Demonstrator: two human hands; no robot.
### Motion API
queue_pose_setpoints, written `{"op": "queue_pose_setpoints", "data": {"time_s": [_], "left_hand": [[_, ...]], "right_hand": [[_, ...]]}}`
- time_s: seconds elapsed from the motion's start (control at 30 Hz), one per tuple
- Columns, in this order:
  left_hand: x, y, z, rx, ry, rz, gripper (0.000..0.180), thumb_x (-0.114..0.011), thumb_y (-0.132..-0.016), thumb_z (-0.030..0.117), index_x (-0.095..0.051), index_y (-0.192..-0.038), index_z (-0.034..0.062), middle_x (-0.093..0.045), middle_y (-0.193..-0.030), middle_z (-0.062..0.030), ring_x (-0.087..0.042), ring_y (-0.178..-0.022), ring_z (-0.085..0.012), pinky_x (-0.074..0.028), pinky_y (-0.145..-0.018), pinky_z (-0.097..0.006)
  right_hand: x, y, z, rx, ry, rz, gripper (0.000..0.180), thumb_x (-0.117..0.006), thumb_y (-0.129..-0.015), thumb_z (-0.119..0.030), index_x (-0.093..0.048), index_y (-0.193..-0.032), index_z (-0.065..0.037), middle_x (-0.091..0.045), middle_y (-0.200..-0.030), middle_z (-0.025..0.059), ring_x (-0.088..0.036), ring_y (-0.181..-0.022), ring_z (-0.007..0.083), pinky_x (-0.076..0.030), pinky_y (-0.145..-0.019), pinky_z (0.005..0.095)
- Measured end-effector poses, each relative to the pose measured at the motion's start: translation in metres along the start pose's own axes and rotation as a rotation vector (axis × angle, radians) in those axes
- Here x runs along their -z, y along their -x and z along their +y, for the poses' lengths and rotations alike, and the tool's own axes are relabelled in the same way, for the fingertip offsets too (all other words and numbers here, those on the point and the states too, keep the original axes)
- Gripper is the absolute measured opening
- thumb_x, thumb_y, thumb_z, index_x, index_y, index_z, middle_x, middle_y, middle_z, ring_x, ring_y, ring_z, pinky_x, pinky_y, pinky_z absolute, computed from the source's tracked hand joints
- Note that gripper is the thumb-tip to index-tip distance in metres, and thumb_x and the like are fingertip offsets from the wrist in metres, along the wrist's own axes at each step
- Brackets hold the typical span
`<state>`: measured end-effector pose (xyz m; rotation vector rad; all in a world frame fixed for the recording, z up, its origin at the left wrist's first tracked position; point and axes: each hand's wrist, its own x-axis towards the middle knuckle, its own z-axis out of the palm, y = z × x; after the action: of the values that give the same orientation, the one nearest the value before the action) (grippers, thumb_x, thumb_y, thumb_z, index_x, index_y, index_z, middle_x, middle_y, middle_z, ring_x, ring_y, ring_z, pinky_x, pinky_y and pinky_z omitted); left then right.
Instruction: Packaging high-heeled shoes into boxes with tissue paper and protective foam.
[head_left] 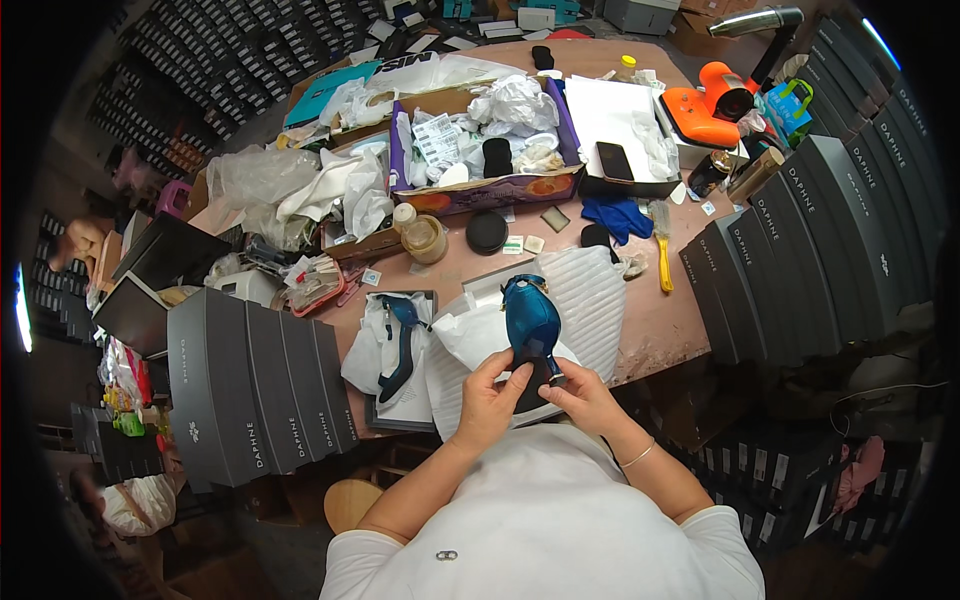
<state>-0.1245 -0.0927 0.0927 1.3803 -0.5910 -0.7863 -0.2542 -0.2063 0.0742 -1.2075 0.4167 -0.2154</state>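
I hold a shiny teal high-heeled shoe (532, 322) above the near edge of the table, its heel part pointing away from me. My left hand (490, 402) is closed on the shoe's near left side, thumb on the dark sole. On the near right side, my right hand (584, 396) grips it between thumb and fingers. A matching teal shoe (398, 370) lies on its side on white tissue in an open shoebox (405, 412), to the left. White tissue paper (462, 345) and a ribbed white padding sheet (585, 310) spread out under and beyond the held shoe.
Stacks of dark shoeboxes flank me at left (250, 390) and right (800, 250). Farther back stand a purple carton (480, 197) of crumpled paper, a phone (614, 162), a jar (424, 238), a round black tin (487, 232), a yellow-handled brush (664, 262) and blue cloth (620, 217).
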Motion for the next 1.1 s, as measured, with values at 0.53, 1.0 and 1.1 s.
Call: {"op": "queue_pose_setpoints", "data": {"time_s": [0.53, 1.0, 1.1], "left_hand": [[-0.003, 0.007, 0.013, -0.289, -0.486, -0.036, 0.027, -0.071, -0.079, 0.007, -0.065, -0.103, -0.0033, -0.063, -0.098, -0.0145, -0.065, -0.084, -0.0256, -0.052, -0.07, -0.03], [0.029, -0.021, -0.007, -0.01, -0.122, -0.023, 0.028, -0.056, -0.095, 0.019, -0.062, -0.114, -0.0009, -0.062, -0.108, -0.0086, -0.059, -0.098, -0.0152, -0.047, -0.087, -0.03], [0.038, -0.017, -0.015, 0.319, 0.116, -0.151, 0.035, -0.05, -0.098, 0.027, -0.059, -0.121, 0.0011, -0.061, -0.109, -0.0076, -0.057, -0.099, -0.0144, -0.046, -0.089, -0.03]], "right_hand": [[0.005, -0.005, 0.001, 0.008, 0.096, -0.02, 0.029, -0.066, -0.089, -0.018, -0.059, -0.111, 0.0, -0.064, -0.101, 0.0029, -0.057, -0.092, 0.0096, -0.048, -0.082, 0.0249], [0.015, -0.015, 0.002, -0.006, -0.704, 0.029, 0.025, -0.062, -0.092, -0.015, -0.058, -0.116, -0.007, -0.064, -0.102, 0.0005, -0.06, -0.088, 0.0104, -0.05, -0.08, 0.0275], [0.02, -0.02, 0.011, -0.008, -0.808, 0.116, 0.027, -0.059, -0.093, -0.016, -0.055, -0.12, -0.013, -0.063, -0.103, -0.0021, -0.057, -0.085, 0.0094, -0.05, -0.08, 0.0287]]}}
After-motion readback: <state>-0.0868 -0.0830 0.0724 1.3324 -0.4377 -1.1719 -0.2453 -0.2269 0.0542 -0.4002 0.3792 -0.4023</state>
